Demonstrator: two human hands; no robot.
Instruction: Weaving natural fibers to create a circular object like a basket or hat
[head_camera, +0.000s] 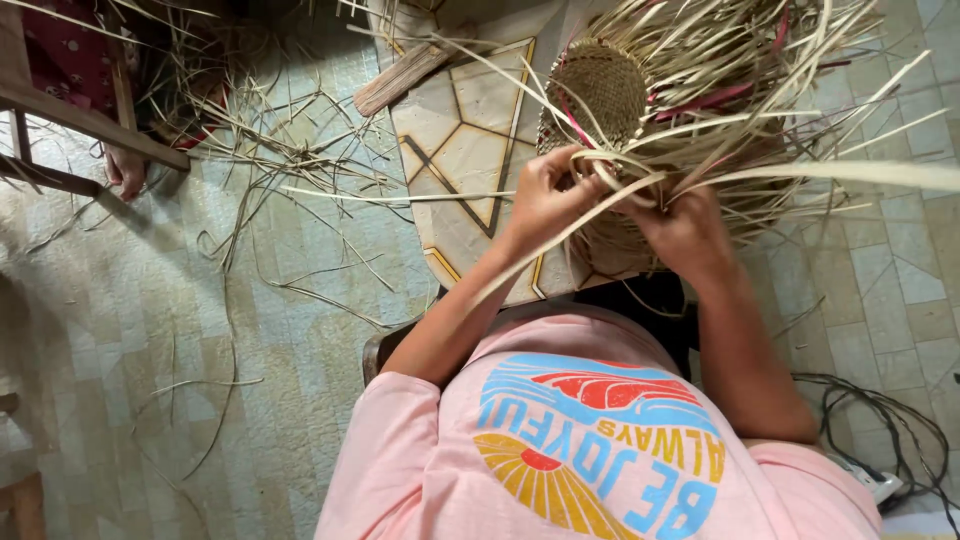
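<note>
On the low patterned tabletop (470, 130), head view: the half-woven, rounded straw basket (600, 90) lies tipped toward the person — left hand (545, 195) pinches a pale flat straw strip (560, 235), right hand (685, 232) curls shut around neighbouring strands, seemingly keeping them taut.

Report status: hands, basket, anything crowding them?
Left hand and right hand both pinching pale strips. Woven basket unfinished on table. Loose strands fan over hands.

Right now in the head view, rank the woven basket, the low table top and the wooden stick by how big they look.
1. Low table top, partly covered.
2. Woven basket, loose strips aside; the table edge is hidden, so this order is unsure.
3. Wooden stick, clearly smallest.
</note>
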